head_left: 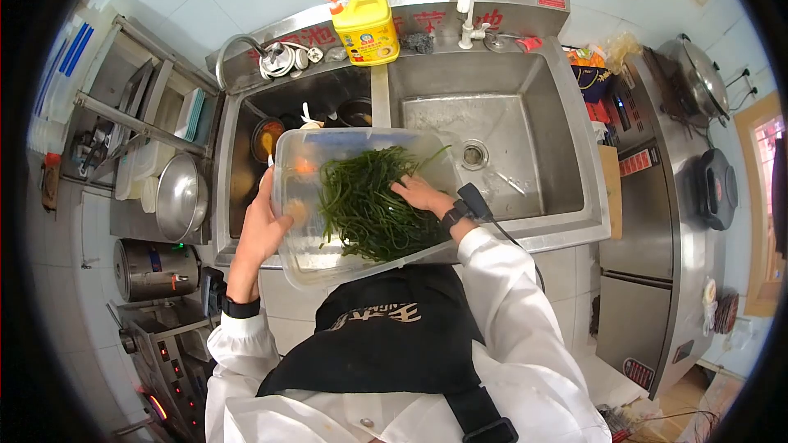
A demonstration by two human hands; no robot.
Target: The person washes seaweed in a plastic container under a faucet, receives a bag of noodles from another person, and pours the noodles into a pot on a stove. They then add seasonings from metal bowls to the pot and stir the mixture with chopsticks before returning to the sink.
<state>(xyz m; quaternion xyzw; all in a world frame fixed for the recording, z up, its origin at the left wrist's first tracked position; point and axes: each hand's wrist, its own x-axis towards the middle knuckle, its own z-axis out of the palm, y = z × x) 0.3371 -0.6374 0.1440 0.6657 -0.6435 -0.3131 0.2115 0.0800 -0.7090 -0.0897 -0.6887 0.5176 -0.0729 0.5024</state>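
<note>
A clear plastic tub (308, 267) is held tilted over the front of the sink. My left hand (264, 217) is closed on its left rim, thumb inside the wall. A tangled heap of dark green strips, like shredded seaweed (369, 205), fills the tub's middle and right. My right hand (420, 194) reaches over the right side into the heap, its fingers bent into the strips and their tips partly buried.
The right sink basin (509, 131) has a drain and sits below a white faucet (468, 16). In the left basin is a bowl of orange liquid (267, 139). A yellow detergent jug (365, 29) stands behind. A metal bowl (180, 197) rests on the left shelf.
</note>
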